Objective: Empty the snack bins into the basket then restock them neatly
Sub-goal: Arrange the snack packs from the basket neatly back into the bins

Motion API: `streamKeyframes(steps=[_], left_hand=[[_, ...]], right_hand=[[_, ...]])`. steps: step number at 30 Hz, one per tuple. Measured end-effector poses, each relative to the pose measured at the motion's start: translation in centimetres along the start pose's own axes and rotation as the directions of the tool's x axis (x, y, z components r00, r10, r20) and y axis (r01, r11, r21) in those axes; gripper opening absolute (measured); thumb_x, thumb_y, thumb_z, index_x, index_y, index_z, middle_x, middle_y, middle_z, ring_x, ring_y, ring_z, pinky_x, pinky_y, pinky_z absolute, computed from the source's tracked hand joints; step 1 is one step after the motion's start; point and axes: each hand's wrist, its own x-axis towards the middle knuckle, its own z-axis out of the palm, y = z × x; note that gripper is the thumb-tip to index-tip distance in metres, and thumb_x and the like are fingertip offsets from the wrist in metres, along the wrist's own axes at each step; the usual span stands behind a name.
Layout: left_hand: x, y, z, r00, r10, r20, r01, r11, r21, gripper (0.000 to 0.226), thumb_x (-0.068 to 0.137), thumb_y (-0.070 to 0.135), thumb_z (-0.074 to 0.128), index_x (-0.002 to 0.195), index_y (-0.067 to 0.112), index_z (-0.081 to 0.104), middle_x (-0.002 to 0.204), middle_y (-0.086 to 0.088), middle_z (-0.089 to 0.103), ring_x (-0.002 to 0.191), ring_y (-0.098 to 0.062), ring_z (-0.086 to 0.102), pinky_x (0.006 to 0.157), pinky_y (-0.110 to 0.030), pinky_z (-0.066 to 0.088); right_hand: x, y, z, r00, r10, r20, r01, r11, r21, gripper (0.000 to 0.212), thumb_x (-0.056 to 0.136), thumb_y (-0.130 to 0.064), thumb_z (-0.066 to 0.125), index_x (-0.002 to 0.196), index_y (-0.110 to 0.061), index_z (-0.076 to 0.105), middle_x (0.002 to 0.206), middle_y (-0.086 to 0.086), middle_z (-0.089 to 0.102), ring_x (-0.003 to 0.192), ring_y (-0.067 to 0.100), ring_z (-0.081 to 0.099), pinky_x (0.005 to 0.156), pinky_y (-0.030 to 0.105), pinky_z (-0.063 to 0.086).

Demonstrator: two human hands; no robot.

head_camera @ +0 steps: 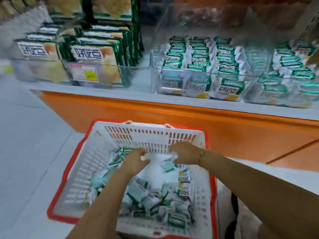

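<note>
Packets (168, 166) lay under curled fingers of left hand (136, 160) and right hand (185, 152); grip was unclear. Overfull scoops could spill past the fingertips

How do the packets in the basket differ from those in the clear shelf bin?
Basket packets lie in a loose jumble; bin packets stand in tidy rows. Basket packets are down in a slotted white basket; bin packets sit in a clear bin. Both have green-and-white wrappers.
</note>
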Motion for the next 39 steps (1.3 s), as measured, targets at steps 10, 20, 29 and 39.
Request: streamKeyframes(steps=[10,20,29,39], left_hand=[[3.0,-7.4,3.1,0.963,-0.122,0.241,0.057,0.963,0.262,0.049,0.085,0.004,0.062,0.132,0.009,0.052,0.135,-0.008,0.054,0.123,-0.022,0.051,0.102,-0.028,0.04],[5.2,-8.1,5.5,0.876,-0.162,0.455,-0.11,0.85,0.515,0.036,0.087,0.005,0.059,0.122,0.013,0.061,0.124,-0.007,0.06,0.112,-0.025,0.056,0.098,-0.033,0.045],[4.6,-7.6,5.2,0.847,-0.179,0.501,-0.178,0.792,0.583,0.032,0.088,0.005,0.051,0.116,0.011,0.064,0.122,-0.011,0.06,0.113,-0.027,0.054,0.096,-0.035,0.042],[3.4,-2.8,1.0,0.934,-0.07,0.349,0.027,0.992,0.127,0.037,0.076,0.021,0.077,0.108,0.011,0.062,0.105,-0.005,0.061,0.093,-0.024,0.058,0.075,-0.029,0.045]], right_hand=[[7.6,1.1,10.5,0.986,0.158,0.052,-0.16,0.986,0.044,0.071,0.091,-0.004,0.053,0.152,-0.015,0.019,0.152,0.015,0.027,0.135,0.032,0.035,0.107,0.037,0.036],[10.3,2.3,13.0,0.998,0.064,-0.013,-0.065,0.989,-0.129,0.066,0.089,0.007,0.043,0.149,-0.01,0.022,0.152,0.014,0.026,0.14,0.029,0.024,0.113,0.035,0.024],[9.9,1.2,9.8,0.998,0.06,-0.036,-0.055,0.99,0.13,0.05,0.082,-0.017,0.066,0.123,-0.005,0.041,0.114,0.014,0.053,0.103,0.028,0.053,0.079,0.033,0.043],[1.0,1.5,-1.7,0.859,-0.331,0.39,-0.386,0.08,0.919,0.053,0.093,-0.025,0.051,0.142,-0.013,0.035,0.148,0.015,0.038,0.124,0.03,0.05,0.1,0.045,0.045]])
